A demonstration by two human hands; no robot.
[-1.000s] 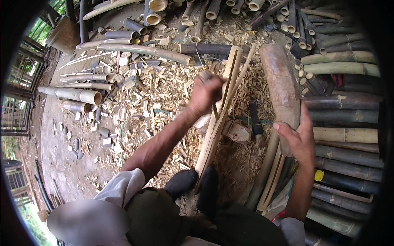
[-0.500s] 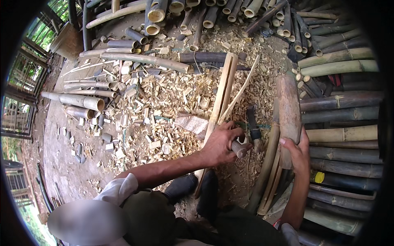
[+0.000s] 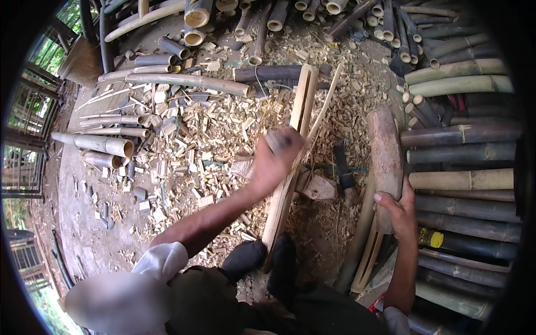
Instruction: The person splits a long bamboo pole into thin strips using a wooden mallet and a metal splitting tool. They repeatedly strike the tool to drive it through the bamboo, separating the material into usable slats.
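Club [image 3: 384, 142], slotted pole [image 3: 278, 212], wood chips [image 3: 223, 134]
Right hand [image 3: 398, 211] clasps the club; left hand [image 3: 272, 167] curls round a blurred handle [image 3: 276, 142] by the pole.

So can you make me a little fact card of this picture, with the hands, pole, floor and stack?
Left hand: gripping a short-handled tool, blurred, by the pole
Right hand: holding a thick wooden club
Pale slotted pole: slanting, lower end between two dark shoes
Floor: scattered with wood chips
Stack: bamboo poles, on the right
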